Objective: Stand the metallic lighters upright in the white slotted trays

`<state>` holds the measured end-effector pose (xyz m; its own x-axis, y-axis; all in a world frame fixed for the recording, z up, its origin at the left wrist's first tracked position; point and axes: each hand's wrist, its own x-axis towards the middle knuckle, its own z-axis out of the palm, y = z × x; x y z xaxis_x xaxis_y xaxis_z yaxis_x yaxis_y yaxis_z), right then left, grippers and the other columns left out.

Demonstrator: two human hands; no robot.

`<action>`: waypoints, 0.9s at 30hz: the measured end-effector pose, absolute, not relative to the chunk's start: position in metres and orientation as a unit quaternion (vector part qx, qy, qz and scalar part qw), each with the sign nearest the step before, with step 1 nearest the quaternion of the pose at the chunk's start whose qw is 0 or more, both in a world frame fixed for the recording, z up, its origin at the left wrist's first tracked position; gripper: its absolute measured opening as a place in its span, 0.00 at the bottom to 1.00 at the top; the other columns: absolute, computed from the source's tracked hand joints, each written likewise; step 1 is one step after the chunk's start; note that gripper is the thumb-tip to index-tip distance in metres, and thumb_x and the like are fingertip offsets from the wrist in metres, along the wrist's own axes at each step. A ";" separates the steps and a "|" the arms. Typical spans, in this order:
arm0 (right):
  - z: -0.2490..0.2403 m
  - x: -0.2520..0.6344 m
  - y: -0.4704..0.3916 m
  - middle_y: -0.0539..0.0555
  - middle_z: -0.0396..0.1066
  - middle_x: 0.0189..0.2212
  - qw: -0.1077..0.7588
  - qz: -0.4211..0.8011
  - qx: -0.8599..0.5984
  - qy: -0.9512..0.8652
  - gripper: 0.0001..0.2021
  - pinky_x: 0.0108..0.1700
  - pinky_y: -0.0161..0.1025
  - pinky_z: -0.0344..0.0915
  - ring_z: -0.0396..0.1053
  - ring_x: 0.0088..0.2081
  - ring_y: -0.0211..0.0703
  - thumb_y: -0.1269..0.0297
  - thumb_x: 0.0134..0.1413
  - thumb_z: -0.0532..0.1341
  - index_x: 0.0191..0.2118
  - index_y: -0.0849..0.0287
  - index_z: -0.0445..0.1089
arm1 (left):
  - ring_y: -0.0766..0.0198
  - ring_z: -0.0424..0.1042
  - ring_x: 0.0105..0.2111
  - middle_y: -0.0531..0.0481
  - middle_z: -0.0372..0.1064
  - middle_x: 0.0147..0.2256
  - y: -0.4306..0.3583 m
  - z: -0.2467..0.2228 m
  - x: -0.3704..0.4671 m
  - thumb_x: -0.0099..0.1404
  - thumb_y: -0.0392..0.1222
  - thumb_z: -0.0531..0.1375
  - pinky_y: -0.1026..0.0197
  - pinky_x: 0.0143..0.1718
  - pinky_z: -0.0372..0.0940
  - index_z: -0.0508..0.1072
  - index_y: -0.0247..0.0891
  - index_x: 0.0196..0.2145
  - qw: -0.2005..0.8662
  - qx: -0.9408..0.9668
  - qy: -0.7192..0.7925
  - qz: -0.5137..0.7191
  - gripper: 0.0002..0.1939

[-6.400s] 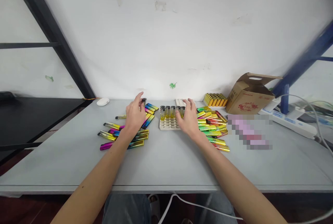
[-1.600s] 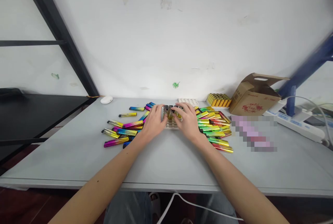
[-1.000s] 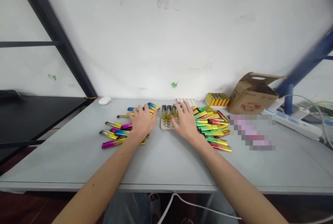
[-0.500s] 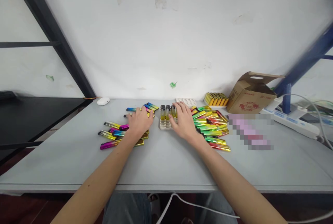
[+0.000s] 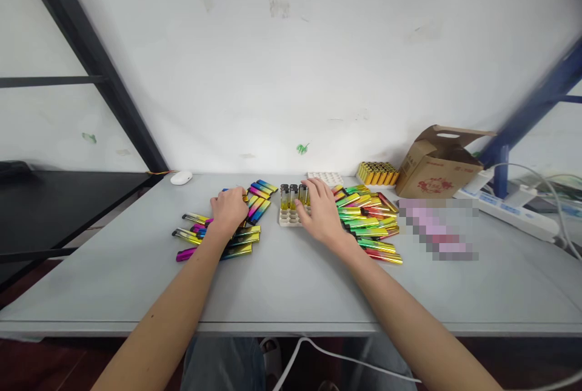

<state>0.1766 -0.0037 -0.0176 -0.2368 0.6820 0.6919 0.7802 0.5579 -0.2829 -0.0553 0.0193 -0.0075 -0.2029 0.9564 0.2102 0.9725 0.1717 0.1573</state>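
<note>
My left hand (image 5: 230, 209) is over the left group of shiny lighters (image 5: 258, 210), its fingers curled down among them; what is under the fingertips is mostly hidden. These lighters lie flat, in purple, blue and yellow. My right hand (image 5: 322, 212) is at the right side of a white holed tray (image 5: 288, 220), fingers and thumb apart. Several clear yellow lighters (image 5: 285, 197) stand upright in the tray's back rows, beside the thumb and index finger. Part of the tray is hidden behind this hand.
More green, red and yellow lighters (image 5: 370, 221) lie right of my right hand. Behind them are a full tray of yellow lighters (image 5: 378, 174), another white tray (image 5: 325, 177) and an open cardboard box (image 5: 439, 167). A power strip (image 5: 509, 215) runs along the right; a white case (image 5: 181, 177) sits back left.
My left hand has moved a little left and its fingers have drawn in, uncovering lighters on its right. The right hand and the tray stay where they were.
</note>
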 end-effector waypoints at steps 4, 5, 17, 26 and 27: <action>-0.019 0.177 -0.003 0.68 0.63 0.56 0.398 -0.062 -0.467 -0.787 0.21 0.63 0.57 0.56 0.56 0.62 0.57 0.62 0.60 0.54 0.57 0.66 0.62 | 0.44 0.71 0.47 0.36 0.72 0.47 0.021 -0.009 -0.056 0.61 0.31 0.50 0.45 0.46 0.63 0.73 0.39 0.46 0.038 -0.634 -0.760 -0.136 0.19; -0.019 0.177 -0.002 0.68 0.63 0.56 0.398 -0.062 -0.467 -0.787 0.21 0.63 0.57 0.56 0.56 0.62 0.58 0.62 0.60 0.54 0.57 0.66 0.62 | 0.44 0.72 0.46 0.35 0.71 0.48 0.022 -0.009 -0.056 0.61 0.32 0.50 0.45 0.45 0.63 0.73 0.38 0.45 0.038 -0.634 -0.761 -0.135 0.18; -0.016 0.176 -0.005 0.65 0.66 0.54 0.431 -0.071 -0.470 -0.767 0.19 0.63 0.55 0.54 0.56 0.61 0.57 0.64 0.59 0.55 0.54 0.64 0.65 | 0.49 0.71 0.46 0.40 0.72 0.46 0.012 0.003 -0.035 0.65 0.33 0.49 0.46 0.50 0.61 0.70 0.38 0.52 0.133 -0.669 -0.652 -0.332 0.20; -0.012 0.169 -0.008 0.62 0.68 0.52 0.554 0.189 -0.374 -0.719 0.27 0.52 0.51 0.69 0.70 0.50 0.49 0.59 0.60 0.57 0.62 0.58 0.52 | 0.61 0.71 0.45 0.45 0.69 0.42 -0.005 0.001 0.001 0.69 0.35 0.53 0.56 0.49 0.69 0.69 0.40 0.44 0.210 -0.705 -0.359 -0.575 0.07; -0.011 0.167 -0.008 0.62 0.69 0.51 0.569 0.277 -0.365 -0.683 0.28 0.47 0.49 0.72 0.73 0.45 0.48 0.57 0.60 0.56 0.63 0.57 0.50 | 0.61 0.72 0.45 0.46 0.69 0.42 -0.006 0.000 0.002 0.69 0.35 0.54 0.56 0.49 0.69 0.69 0.40 0.43 0.210 -0.712 -0.342 -0.576 0.07</action>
<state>0.1666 -0.0082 -0.0110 -0.0876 0.8136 0.5748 0.1830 0.5803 -0.7935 0.0025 -0.0058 -0.0003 0.1010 0.2459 0.9640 0.7290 -0.6777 0.0965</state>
